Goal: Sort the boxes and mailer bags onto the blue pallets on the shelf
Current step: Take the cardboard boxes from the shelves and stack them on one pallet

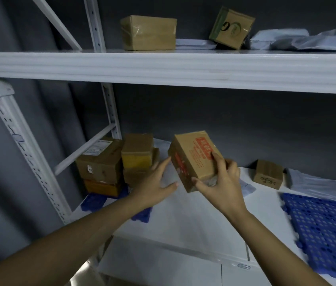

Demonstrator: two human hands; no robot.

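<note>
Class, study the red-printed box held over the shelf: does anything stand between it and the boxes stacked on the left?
Only the open left hand lies between the red-printed box, gripped by the right hand, and the stacked boxes. Nothing else visible blocks that gap.

Big black "G" legible on tilted upper-shelf box [231, 27]. Red print on held box [194, 159] and handwriting on small box [268, 174] unreadable.

A dark grey wall [245, 124] stands far behind a white metal shelf [163, 67] with perforated uprights [21, 139] and a diagonal brace [84, 149] at left; the light is dim.
</note>
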